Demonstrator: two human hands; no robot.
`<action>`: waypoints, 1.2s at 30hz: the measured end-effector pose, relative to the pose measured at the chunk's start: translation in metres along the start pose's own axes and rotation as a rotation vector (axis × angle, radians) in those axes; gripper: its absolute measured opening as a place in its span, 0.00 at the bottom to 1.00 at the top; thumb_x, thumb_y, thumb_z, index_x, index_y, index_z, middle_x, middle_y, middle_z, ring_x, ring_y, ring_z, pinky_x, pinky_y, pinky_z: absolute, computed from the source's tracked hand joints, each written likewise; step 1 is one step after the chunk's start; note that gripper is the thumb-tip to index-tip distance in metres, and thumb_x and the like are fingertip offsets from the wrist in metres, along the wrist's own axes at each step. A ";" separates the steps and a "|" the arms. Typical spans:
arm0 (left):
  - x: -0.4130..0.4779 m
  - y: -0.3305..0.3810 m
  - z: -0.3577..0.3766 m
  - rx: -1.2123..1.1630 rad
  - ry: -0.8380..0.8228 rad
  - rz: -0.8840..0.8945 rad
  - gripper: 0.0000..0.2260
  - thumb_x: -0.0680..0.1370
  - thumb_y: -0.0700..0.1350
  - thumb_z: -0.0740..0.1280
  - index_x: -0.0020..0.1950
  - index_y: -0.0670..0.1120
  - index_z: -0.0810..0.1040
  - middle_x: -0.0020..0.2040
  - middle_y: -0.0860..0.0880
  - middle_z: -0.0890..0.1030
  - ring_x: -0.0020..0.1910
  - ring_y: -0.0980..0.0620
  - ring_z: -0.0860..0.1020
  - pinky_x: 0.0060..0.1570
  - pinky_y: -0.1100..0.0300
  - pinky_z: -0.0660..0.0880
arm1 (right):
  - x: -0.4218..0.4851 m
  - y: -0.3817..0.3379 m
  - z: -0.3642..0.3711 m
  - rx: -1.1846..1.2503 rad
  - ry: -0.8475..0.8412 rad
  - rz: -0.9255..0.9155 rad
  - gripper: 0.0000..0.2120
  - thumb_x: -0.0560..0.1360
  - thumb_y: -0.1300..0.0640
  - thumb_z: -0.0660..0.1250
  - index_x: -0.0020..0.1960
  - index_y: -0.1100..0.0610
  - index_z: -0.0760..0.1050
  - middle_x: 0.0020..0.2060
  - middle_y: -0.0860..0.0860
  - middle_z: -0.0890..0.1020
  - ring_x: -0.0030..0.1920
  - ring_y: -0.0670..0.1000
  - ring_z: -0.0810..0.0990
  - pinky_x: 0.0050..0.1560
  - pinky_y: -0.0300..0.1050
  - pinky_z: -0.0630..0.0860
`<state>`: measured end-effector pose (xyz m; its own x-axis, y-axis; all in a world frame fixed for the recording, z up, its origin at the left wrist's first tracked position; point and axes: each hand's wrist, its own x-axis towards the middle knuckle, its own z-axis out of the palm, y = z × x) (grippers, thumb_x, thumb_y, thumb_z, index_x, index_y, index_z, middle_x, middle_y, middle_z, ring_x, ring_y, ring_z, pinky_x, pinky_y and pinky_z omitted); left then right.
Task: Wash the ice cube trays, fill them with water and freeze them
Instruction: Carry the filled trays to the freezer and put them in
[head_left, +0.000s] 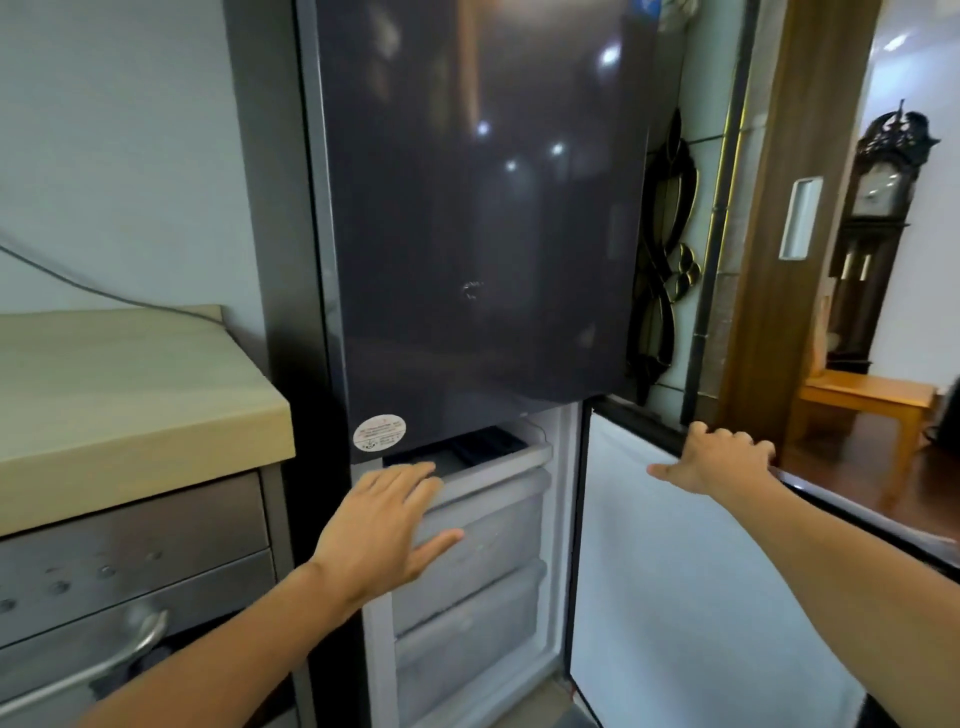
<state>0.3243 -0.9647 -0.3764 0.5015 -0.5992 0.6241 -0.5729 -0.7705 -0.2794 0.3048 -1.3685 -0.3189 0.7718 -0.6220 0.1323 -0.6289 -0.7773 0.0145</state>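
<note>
Left hand: the left hand (384, 525) is nearest, low and centre. Its grip is spread with straight fingers, fingertips at the front of the top drawer (498, 467). Contact cannot be told.
Right hand: the right hand (722, 457) is set on the top edge of the freezer door (701, 597), its grip curled over that edge.
Freezer door: it is swung open to the right, with the white inner face shown.
Trays: the ice cube trays (491, 446), judged from dark ridged shapes, lie in the top drawer, far back under the upper door (467, 208). Water in them cannot be seen.
Step in hand: freezing is judged likeliest, given the flat pushing hand; fetching the trays for washing cannot be ruled out.
Next move: if the trays are filled, the drawer should be pushed in level and slowly, then the door closed.
Writing: a round sticker (380, 433) with red print is seen at the upper door's lower left. Nothing on it can be read.
</note>
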 end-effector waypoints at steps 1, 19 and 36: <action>-0.003 -0.005 -0.009 0.003 0.022 -0.006 0.30 0.78 0.68 0.57 0.60 0.45 0.82 0.62 0.46 0.82 0.60 0.47 0.81 0.60 0.52 0.77 | -0.005 -0.006 -0.004 0.030 -0.016 -0.016 0.47 0.67 0.21 0.63 0.74 0.52 0.64 0.68 0.56 0.76 0.68 0.63 0.73 0.67 0.61 0.68; -0.029 -0.090 -0.092 0.398 -0.004 -0.326 0.29 0.77 0.61 0.66 0.69 0.41 0.72 0.62 0.42 0.78 0.59 0.40 0.75 0.59 0.45 0.70 | -0.090 -0.114 -0.025 0.411 0.171 -0.619 0.26 0.78 0.34 0.64 0.40 0.57 0.70 0.35 0.51 0.74 0.36 0.53 0.75 0.33 0.47 0.68; -0.033 -0.101 -0.066 0.442 0.146 -0.307 0.29 0.79 0.59 0.63 0.72 0.41 0.68 0.62 0.42 0.74 0.57 0.41 0.72 0.58 0.46 0.68 | -0.111 -0.223 0.063 0.490 0.125 -0.956 0.35 0.79 0.38 0.65 0.79 0.55 0.63 0.75 0.48 0.60 0.75 0.51 0.64 0.70 0.46 0.69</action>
<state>0.3235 -0.8527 -0.3204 0.4894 -0.3210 0.8108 -0.0729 -0.9416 -0.3288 0.3654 -1.1327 -0.3996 0.8906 0.2542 0.3771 0.3555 -0.9062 -0.2288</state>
